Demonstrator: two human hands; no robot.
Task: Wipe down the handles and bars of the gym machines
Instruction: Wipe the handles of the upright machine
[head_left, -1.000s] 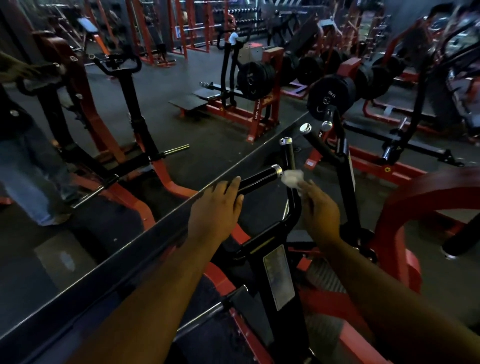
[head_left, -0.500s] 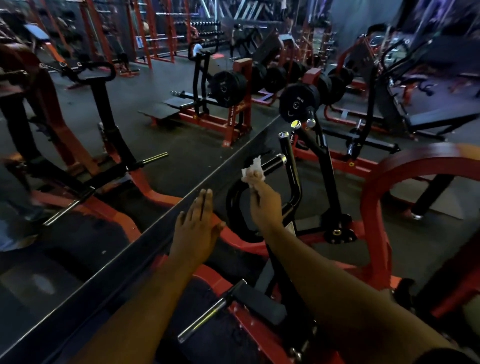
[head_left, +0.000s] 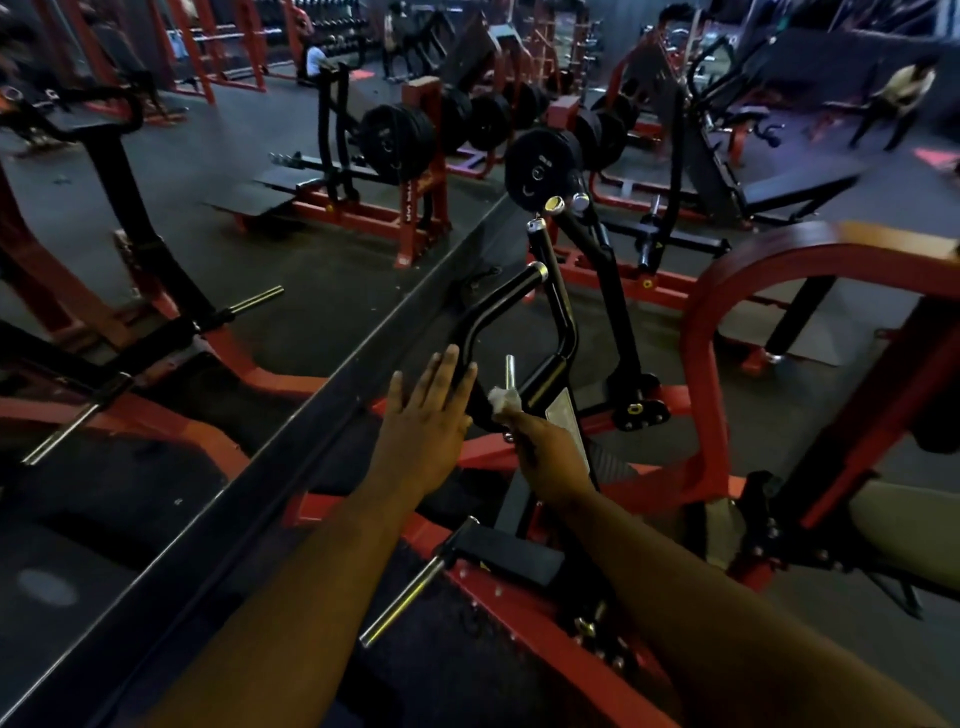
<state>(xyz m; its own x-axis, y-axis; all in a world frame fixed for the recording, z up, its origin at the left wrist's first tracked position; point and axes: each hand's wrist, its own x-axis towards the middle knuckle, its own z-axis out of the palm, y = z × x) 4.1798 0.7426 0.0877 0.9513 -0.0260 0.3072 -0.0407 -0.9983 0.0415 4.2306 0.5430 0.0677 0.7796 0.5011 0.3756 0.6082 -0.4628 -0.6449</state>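
A black bent handle bar (head_left: 498, 306) with chrome end caps rises from the red machine in front of me. My left hand (head_left: 426, 415) is flat with straight fingers, its fingertips against the bar's lower bend. My right hand (head_left: 545, 452) pinches a small white cloth (head_left: 503, 400) and presses it against the base of the bar, beside a short chrome pin (head_left: 509, 371). A second upright black handle (head_left: 553, 296) stands just behind.
A long mirror on the left, with its dark ledge (head_left: 291, 415), reflects the machine. A red curved frame (head_left: 727, 291) arches at the right. Racks of black weight plates (head_left: 540, 161) and other red machines fill the floor beyond. A chrome peg (head_left: 400, 603) sticks out below my arms.
My right hand has slid the cloth down from near the handle's chrome tip to the bar's base. My left hand released its grip and now lies flat by the lower bend.
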